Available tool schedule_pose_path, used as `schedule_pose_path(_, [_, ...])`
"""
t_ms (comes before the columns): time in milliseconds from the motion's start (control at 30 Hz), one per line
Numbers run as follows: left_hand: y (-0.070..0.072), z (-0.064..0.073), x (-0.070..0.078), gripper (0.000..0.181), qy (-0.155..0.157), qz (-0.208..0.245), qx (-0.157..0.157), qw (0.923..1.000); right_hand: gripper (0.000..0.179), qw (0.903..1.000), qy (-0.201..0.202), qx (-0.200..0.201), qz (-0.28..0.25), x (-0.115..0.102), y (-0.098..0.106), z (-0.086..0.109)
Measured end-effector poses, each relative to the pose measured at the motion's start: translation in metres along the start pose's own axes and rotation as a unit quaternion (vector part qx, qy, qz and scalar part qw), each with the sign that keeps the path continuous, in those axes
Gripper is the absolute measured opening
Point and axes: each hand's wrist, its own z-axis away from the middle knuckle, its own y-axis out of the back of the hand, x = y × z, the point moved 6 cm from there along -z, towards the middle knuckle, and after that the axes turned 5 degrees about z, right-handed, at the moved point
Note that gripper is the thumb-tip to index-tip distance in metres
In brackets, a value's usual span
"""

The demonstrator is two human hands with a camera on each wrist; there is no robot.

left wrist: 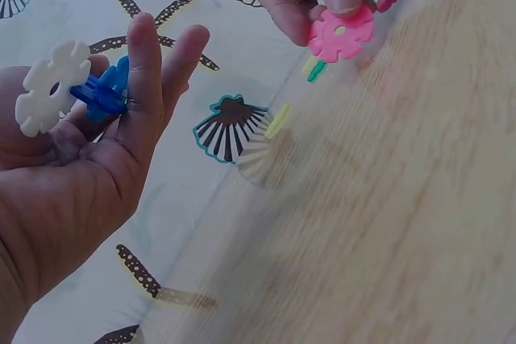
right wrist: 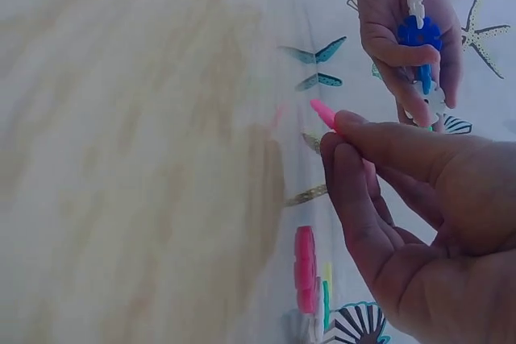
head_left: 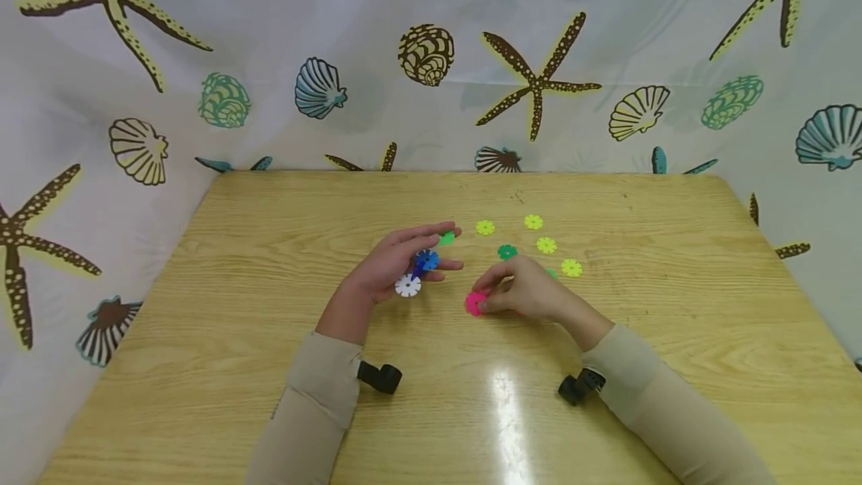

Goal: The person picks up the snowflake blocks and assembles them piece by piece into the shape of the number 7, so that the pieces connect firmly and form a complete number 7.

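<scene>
My left hand (head_left: 397, 260) holds a small joined piece of flat notched discs, with a white disc (head_left: 407, 286) and a blue disc (head_left: 427, 259) linked by slots. From the right wrist side, a second white disc (right wrist: 415, 4) shows on it. Some left fingers stretch out past the piece. My right hand (head_left: 528, 289) pinches a pink notched disc (left wrist: 342, 34) between thumb and fingertips, apart from the left hand's piece. By the left fingertips is a light green disc (head_left: 447, 238), partly covered; whether they touch it I cannot tell.
Several yellow discs (head_left: 546, 245) and a dark green disc (head_left: 507, 251) lie on the wooden table (head_left: 269, 223) beyond my right hand. Another pink-red disc (right wrist: 305, 270) lies close under that hand. A patterned cloth (head_left: 377, 13) hangs behind the table and along its sides.
</scene>
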Motion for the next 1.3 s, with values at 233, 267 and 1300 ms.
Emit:
schedule_pose_path(233, [0.000, 0.000, -0.001, 0.042, -0.004, -0.007, -0.006, 1.0000, 0.026, 0.9995, -0.015, 0.024, 0.010, 0.003, 0.009, 0.000])
schedule_pose_path(267, [0.000, 0.000, -0.001, 0.042, -0.004, -0.008, -0.007, 0.9999, 0.026, 0.9994, -0.021, 0.027, 0.005, 0.004, 0.011, 0.000])
schedule_pose_path(1300, [-0.005, 0.001, -0.006, 0.045, 0.028, -0.012, -0.010, 0.9995, 0.027, 0.9837, 0.007, 0.132, -0.122, -0.010, 0.034, -0.007])
